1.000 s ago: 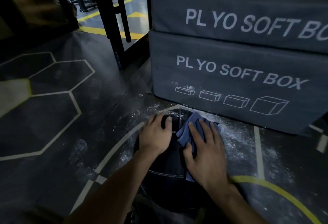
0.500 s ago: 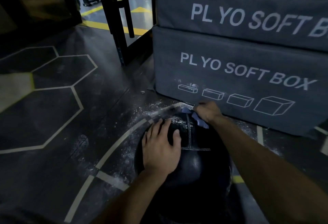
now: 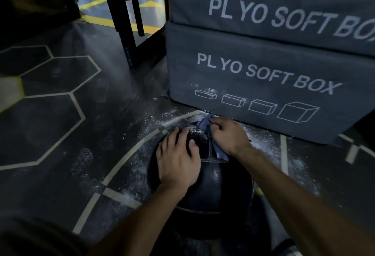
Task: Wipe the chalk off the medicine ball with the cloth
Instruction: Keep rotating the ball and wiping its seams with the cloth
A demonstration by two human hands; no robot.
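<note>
Two grey padded boxes [image 3: 263, 85] stand stacked, each printed "PL YO SOFT BOX" in pale letters; the lower one also carries four outlined box drawings growing in size. One black medicine ball [image 3: 215, 186] sits on the floor [image 3: 60, 134] just in front of them, ringed by scattered white chalk [image 3: 154, 121]. The left hand [image 3: 178, 160] lies flat on the ball's top, fingers spread. The right hand [image 3: 229, 136] grips one blue cloth [image 3: 205, 122] against the ball's far side.

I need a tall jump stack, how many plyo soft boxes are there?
2, stacked: the lower plyo soft box on the floor behind the medicine ball, the upper plyo soft box on it. Others may lie out of frame.
</note>
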